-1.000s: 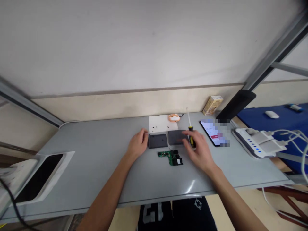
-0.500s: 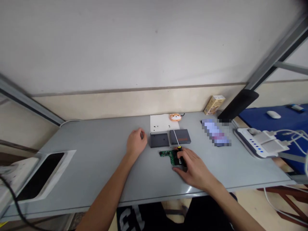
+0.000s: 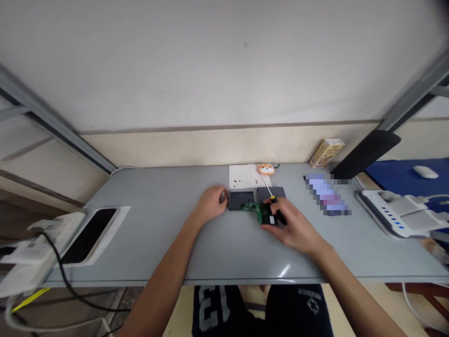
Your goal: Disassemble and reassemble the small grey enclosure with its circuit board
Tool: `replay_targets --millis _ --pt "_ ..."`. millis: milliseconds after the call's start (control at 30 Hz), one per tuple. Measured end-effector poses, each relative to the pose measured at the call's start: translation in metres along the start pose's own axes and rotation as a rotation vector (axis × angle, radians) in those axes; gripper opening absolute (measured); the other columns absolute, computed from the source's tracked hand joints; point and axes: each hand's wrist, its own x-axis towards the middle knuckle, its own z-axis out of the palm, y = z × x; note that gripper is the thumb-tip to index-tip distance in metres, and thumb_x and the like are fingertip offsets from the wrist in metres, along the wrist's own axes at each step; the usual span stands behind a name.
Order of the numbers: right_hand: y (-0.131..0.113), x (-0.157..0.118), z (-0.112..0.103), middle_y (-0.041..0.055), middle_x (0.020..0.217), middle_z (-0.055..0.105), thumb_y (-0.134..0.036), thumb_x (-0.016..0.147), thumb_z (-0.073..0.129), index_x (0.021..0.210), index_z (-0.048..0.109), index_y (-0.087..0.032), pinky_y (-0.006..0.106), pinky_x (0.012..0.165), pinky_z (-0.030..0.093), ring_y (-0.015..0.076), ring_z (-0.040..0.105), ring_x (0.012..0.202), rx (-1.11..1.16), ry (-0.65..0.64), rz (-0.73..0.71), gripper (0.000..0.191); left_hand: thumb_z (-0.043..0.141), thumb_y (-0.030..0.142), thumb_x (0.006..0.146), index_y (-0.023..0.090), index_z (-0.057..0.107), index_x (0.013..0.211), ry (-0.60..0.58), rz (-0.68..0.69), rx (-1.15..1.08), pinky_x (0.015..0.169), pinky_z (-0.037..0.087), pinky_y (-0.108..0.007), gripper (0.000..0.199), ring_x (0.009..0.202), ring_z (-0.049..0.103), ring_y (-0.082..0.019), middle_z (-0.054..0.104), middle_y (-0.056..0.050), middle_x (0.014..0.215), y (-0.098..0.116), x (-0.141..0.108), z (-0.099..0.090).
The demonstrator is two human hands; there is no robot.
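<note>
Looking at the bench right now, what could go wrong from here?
1. The right hand has both the screwdriver and the green circuit board in its grip, so the board might slip or get scratched.
2. Small dark pieces lie loose on the white sheet, and the shaft points that way; a knock could scatter them.
3. The board's narrow arm overlaps the open dark tray in view, so it might catch the rim.

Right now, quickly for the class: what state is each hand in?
Left hand: curled beside the dark tray; grip unclear.
Right hand: holding the screwdriver and circuit board.
</note>
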Motion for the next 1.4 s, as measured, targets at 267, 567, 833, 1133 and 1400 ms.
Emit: replay_targets --millis 267,567,833,1133,1400 --pt "0.02 0.085 -0.005 0.0081 0.112 0.064 -0.033 0.083 0.079 0.098 0.045 -0.026 0.04 0.087 0.049 0.027 0.059 0.101 -0.108 0.199 -0.083 0.037 0.058 0.02 0.087 0.022 0.064 0.098 -0.03 0.077 -0.013 0.077 0.046 -0.033 0.013 0.082 0.059 -0.021 0.06 -0.003 0.081 -0.002 -0.003 -0.009" --pt "0.033 0.066 0.026 0.0066 0.112 0.068 -0.031 0.08 0.082 0.098 0.047 -0.026 0.043 0.094 0.044 0.0281 0.061 0.107 -0.095 -0.01 -0.041 0.04 0.056 0.019 0.089 0.02 0.063 0.108 -0.048 0.103 -0.02 0.081 0.048 -0.035 0.021 0.087 0.06 -0.022 0.065 -0.006 0.093 0.0 0.0 -0.005" --pt "0.03 0.066 0.026 0.0047 0.111 0.069 -0.032 0.08 0.081 0.099 0.048 -0.026 0.044 0.097 0.042 0.027 0.063 0.107 -0.109 -0.033 -0.03 0.039 0.054 0.016 0.089 0.02 0.065 0.11 -0.031 0.097 -0.024 0.084 0.049 -0.034 0.024 0.09 0.061 -0.022 0.066 -0.006 0.095 0.006 -0.001 -0.004" --pt "0.028 0.064 0.028 0.0052 0.11 0.068 -0.034 0.08 0.081 0.098 0.048 -0.025 0.04 0.093 0.041 0.0268 0.061 0.105 -0.127 -0.051 -0.042 0.039 0.053 0.017 0.091 0.019 0.064 0.109 -0.036 0.11 -0.014 0.079 0.048 -0.033 0.021 0.086 0.061 -0.021 0.066 -0.006 0.093 0.007 0.0 -0.004" --pt "0.025 0.063 0.029 0.005 0.107 0.067 -0.03 0.081 0.08 0.096 0.048 -0.025 0.04 0.093 0.041 0.0268 0.06 0.104 -0.129 -0.034 -0.069 0.036 0.051 0.019 0.093 0.019 0.065 0.11 -0.034 0.114 -0.001 0.083 0.049 -0.034 0.022 0.087 0.061 -0.021 0.066 -0.006 0.093 0.008 -0.001 -0.007"
